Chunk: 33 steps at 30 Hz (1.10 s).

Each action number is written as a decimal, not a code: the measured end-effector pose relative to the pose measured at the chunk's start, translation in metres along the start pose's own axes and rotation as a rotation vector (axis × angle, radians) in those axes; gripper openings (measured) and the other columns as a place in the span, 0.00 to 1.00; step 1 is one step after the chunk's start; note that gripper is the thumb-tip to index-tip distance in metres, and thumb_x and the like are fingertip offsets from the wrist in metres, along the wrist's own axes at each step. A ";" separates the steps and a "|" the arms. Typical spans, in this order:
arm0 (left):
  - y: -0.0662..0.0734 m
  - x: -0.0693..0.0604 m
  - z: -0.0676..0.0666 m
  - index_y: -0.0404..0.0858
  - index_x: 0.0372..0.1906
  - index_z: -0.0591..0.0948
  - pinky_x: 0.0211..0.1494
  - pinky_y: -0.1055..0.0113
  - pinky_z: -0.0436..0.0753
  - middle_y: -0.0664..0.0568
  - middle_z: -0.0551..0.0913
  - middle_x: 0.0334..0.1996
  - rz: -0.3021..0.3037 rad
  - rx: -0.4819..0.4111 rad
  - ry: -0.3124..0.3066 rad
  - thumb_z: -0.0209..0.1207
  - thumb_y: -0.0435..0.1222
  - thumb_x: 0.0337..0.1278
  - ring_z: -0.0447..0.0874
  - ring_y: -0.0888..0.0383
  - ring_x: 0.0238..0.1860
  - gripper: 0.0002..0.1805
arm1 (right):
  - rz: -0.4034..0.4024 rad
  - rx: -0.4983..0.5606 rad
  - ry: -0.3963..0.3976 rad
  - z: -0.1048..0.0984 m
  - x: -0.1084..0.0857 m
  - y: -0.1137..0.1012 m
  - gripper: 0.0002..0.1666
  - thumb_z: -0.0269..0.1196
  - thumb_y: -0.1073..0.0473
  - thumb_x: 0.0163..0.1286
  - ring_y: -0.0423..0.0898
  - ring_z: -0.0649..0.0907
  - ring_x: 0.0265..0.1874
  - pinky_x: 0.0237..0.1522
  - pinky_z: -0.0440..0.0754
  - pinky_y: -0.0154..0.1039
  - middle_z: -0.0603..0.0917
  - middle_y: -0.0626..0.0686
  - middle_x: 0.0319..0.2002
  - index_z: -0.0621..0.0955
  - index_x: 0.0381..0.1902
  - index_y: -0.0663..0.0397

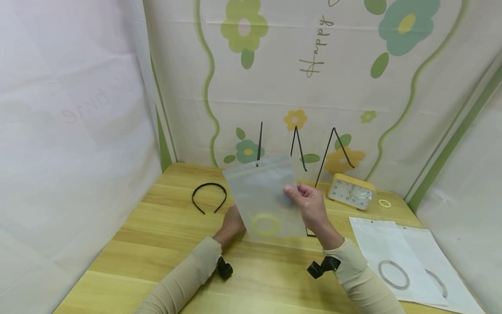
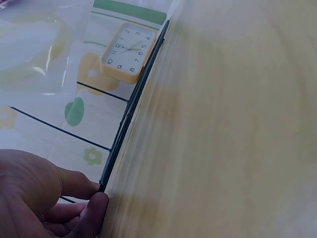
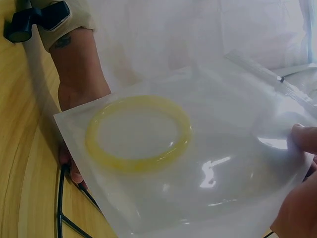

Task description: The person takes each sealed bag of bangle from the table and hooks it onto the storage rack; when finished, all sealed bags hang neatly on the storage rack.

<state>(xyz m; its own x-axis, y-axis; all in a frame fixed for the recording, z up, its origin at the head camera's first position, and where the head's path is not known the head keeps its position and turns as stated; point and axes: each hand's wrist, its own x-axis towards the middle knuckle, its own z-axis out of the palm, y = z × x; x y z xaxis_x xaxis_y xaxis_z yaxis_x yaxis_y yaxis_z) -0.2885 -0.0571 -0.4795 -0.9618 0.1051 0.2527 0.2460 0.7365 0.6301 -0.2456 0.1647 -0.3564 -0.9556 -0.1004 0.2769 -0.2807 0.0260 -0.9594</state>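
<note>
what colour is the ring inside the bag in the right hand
Yellow; the ring shows best in the right wrist view, through the translucent bag.

Head view bright, even. Right wrist view: glare on bag, 4 o'clock. Left: table hazy, 3 o'clock.

In the head view, a person's left arm, sleeved in beige, is slanting up from the lower left toward the centre, where the left hand is showing only partly. In the left wrist view, that hand's thumb and forefinger are pinching at lower left. The right arm is slanting up from the head view's lower right; the right hand is gripping right of centre, thumb pressing, fingers curling.
</note>
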 end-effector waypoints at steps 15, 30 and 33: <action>0.000 0.002 0.003 0.39 0.20 0.79 0.18 0.67 0.62 0.53 0.72 0.12 -0.066 -0.077 -0.086 0.52 0.28 0.64 0.61 0.60 0.14 0.16 | -0.063 0.052 0.003 0.000 0.014 0.006 0.19 0.66 0.58 0.67 0.44 0.87 0.30 0.32 0.85 0.37 0.88 0.49 0.29 0.81 0.41 0.74; -0.003 0.003 0.002 0.36 0.31 0.84 0.30 0.63 0.80 0.51 0.83 0.26 -0.062 -0.114 -0.113 0.58 0.28 0.55 0.78 0.58 0.25 0.05 | -0.137 -0.021 0.071 0.001 0.035 0.015 0.20 0.67 0.58 0.66 0.38 0.80 0.20 0.22 0.76 0.30 0.86 0.45 0.21 0.81 0.38 0.77; -0.002 0.002 0.002 0.34 0.37 0.85 0.36 0.59 0.82 0.49 0.85 0.30 -0.073 -0.113 -0.112 0.61 0.29 0.56 0.81 0.55 0.30 0.05 | -0.147 -0.040 0.089 0.001 0.039 0.017 0.18 0.66 0.59 0.66 0.36 0.74 0.16 0.19 0.70 0.29 0.82 0.46 0.18 0.81 0.36 0.76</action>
<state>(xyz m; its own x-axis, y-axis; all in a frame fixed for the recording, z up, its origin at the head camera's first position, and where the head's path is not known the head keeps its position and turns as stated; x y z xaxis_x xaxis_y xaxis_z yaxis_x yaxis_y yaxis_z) -0.2913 -0.0575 -0.4817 -0.9834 0.1328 0.1237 0.1809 0.6658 0.7238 -0.2874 0.1602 -0.3623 -0.9075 -0.0176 0.4197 -0.4200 0.0572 -0.9057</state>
